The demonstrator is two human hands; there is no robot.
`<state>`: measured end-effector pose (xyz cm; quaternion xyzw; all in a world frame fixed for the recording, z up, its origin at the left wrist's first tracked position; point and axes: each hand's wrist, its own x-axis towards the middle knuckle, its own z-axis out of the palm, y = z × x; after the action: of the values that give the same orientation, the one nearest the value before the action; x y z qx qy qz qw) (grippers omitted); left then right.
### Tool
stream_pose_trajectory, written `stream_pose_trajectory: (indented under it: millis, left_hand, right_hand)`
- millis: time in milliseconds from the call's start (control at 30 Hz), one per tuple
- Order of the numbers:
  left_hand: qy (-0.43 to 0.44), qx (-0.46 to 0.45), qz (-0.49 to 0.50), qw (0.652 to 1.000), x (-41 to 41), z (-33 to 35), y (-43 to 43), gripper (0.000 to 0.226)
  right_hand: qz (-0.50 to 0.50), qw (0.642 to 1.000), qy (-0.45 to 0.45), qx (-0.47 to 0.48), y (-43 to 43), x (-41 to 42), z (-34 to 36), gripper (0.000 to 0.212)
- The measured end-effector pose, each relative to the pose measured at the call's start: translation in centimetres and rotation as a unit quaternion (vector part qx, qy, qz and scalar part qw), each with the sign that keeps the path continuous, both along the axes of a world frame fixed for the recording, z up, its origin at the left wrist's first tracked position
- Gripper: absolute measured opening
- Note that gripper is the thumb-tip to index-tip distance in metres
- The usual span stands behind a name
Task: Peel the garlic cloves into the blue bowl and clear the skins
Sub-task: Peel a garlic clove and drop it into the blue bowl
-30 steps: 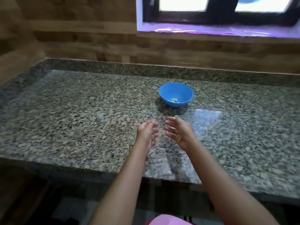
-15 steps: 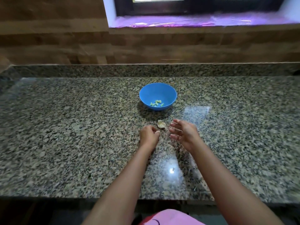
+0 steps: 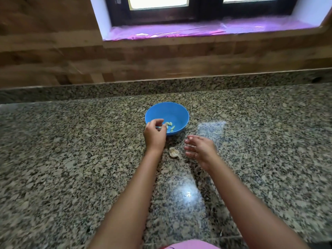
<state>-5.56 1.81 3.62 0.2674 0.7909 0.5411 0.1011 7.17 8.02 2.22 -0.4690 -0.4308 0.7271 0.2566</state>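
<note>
Left hand (image 3: 154,136) now at blue bowl (image 3: 180,112) rim, grip unclear; right hand (image 3: 202,149) splayed; cloves (image 3: 170,125) aslant.

Countertop (image 3: 71,159): polished granite, speckled grey, brown and black; lies under the left hand (image 3: 154,136) and the right hand (image 3: 201,150) and runs out past both.
Pale reflection (image 3: 211,130): on the counter, just beyond the right hand.
Bright glare spot (image 3: 186,194): on the counter, nearer than the hands, between the forearms.
Upstand (image 3: 107,88): same granite, along the counter's back edge, well beyond the hands.
Wall (image 3: 53,56): brown wood-pattern cladding, above the upstand.
Window (image 3: 204,11): dark frame, bright panes, far beyond the hands.
Sill film (image 3: 179,31): shiny pink-purple sheet, below the window.
Pink garment (image 3: 190,245): bottom edge, nearer than the hands.
</note>
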Motion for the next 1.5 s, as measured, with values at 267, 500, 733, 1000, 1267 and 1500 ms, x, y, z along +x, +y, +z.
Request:
stream_pose_trajectory:
  millis: [267, 500, 733, 1000, 1267, 1500]
  left_hand:
    - [-0.159, -0.076, -0.059, 0.982, 1.9, -5.4, -3.4, 0.025]
    - [-0.345, 0.024, -0.073, 0.935, 2.3, -5.6, -2.8, 0.021]
    - [-0.391, 0.080, -0.131, 0.907, 2.3, -4.8, -3.1, 0.021]
    - [-0.353, 0.079, -0.131, 0.923, 3.0, -4.8, -2.7, 0.020]
    - [-0.354, 0.059, -0.134, 0.924, 3.1, -4.6, -2.5, 0.023]
    - [-0.378, 0.047, -0.144, 0.913, 3.0, -4.5, -2.7, 0.022]
  right_hand:
    - [0.142, 0.968, -0.155, 0.140, -1.0, -1.4, -1.8, 0.020]
    - [0.150, 0.957, -0.184, 0.168, -1.4, -1.7, -2.0, 0.020]
    - [0.158, 0.961, -0.139, 0.180, -1.6, -0.7, -1.3, 0.021]
    - [0.200, 0.839, -0.287, 0.418, -2.5, -0.4, -0.9, 0.015]
    - [0.235, 0.782, -0.301, 0.492, -2.8, 0.1, -1.9, 0.019]
    - [0.219, 0.820, -0.270, 0.454, -2.6, 0.6, -1.8, 0.017]
